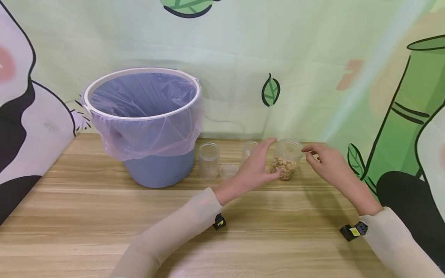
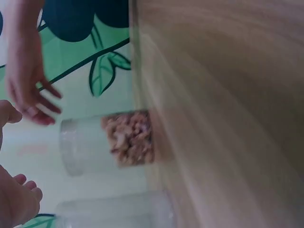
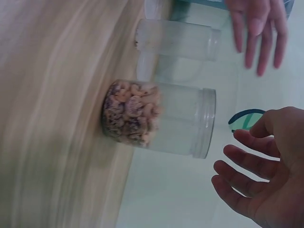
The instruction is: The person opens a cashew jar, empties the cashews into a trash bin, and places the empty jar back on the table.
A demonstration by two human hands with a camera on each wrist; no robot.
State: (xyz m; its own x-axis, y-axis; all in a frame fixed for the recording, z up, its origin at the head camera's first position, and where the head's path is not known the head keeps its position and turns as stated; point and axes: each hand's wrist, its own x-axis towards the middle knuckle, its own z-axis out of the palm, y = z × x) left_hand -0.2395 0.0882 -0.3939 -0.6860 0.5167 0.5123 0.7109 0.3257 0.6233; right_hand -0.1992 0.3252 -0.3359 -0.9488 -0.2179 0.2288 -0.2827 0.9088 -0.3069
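Observation:
A clear jar (image 1: pixel 286 168), its lower part filled with light-brown, nut-like pieces (image 3: pixel 130 113), stands upright on the wooden table. To its left is my left hand (image 1: pixel 255 168), thumb and fingers spread apart and holding nothing. My right hand (image 1: pixel 328 162) hovers by the right of the jar's rim, fingers loosely bent, with a gap to the jar in the right wrist view. Whether a lid covers the jar I cannot tell. Behind the left hand, a second clear jar (image 1: pixel 249 148) is partly hidden.
Further left stands another clear jar (image 1: pixel 209 162), beside a low, round clear piece (image 1: pixel 228 170). A blue bin (image 1: pixel 160 170) with a pinkish plastic liner and white rim occupies the back left. A printed cloth (image 1: pixel 229 58) hangs behind the table (image 1: pixel 87 224).

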